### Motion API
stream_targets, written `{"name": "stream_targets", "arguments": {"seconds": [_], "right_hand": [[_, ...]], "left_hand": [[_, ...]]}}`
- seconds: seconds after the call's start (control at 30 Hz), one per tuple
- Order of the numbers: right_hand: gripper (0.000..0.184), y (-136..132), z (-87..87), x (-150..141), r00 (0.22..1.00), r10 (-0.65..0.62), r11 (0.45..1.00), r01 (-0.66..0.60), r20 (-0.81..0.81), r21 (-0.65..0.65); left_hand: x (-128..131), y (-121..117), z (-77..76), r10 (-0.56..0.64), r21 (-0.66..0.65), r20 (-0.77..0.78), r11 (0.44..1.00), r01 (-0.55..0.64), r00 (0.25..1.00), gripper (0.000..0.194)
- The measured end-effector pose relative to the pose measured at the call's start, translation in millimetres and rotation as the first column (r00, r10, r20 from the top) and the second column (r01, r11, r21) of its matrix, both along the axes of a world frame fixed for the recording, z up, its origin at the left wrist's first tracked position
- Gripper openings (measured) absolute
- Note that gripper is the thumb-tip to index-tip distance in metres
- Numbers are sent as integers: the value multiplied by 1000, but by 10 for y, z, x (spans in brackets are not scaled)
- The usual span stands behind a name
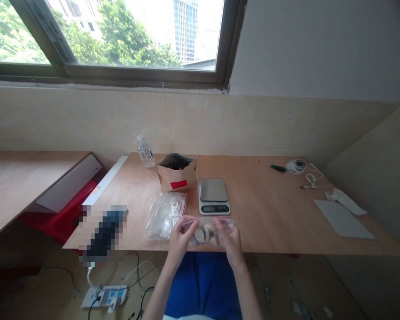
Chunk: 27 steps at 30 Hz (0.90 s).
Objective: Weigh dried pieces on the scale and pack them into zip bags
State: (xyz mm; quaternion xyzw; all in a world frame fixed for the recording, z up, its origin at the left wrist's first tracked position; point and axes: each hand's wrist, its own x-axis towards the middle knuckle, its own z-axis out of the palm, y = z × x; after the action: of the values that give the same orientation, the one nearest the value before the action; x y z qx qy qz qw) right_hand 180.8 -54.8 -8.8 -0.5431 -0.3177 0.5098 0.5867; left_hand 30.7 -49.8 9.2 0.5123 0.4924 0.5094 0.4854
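Both my hands hold a small clear zip bag with round pale pieces inside, just above the table's near edge. My left hand pinches the bag's left top corner. My right hand pinches its right top corner. Behind the bag stands a small digital kitchen scale with a steel platform. A brown paper pouch with a red label stands open to the scale's left, dark contents showing. A pile of empty clear bags lies left of my hands.
A water bottle stands at the back left. A screwdriver, a tape roll, a cord and grey sheets lie at the right. A power strip with cables is on the floor. A red box sits left.
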Motion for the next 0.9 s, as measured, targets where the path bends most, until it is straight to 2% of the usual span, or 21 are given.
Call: {"name": "stream_targets", "arguments": {"seconds": [0.17, 0.33, 0.63, 0.9], "right_hand": [[33, 33, -26, -13, 998, -60, 998, 60, -4, -7], [32, 53, -56, 19, 998, -59, 998, 58, 31, 16], [31, 2, -2, 30, 998, -59, 998, 60, -14, 25], [33, -28, -69, 5, 993, 82, 995, -78, -81, 60]], "left_hand": [[18, 32, -27, -19, -19, 15, 1000, 19, 1000, 20], [46, 52, -58, -68, -43, 40, 997, 70, 997, 22], [92, -6, 12, -69, -23, 37, 997, 70, 997, 21], [32, -29, -16, -44, 11, 19, 999, 43, 999, 18]]}}
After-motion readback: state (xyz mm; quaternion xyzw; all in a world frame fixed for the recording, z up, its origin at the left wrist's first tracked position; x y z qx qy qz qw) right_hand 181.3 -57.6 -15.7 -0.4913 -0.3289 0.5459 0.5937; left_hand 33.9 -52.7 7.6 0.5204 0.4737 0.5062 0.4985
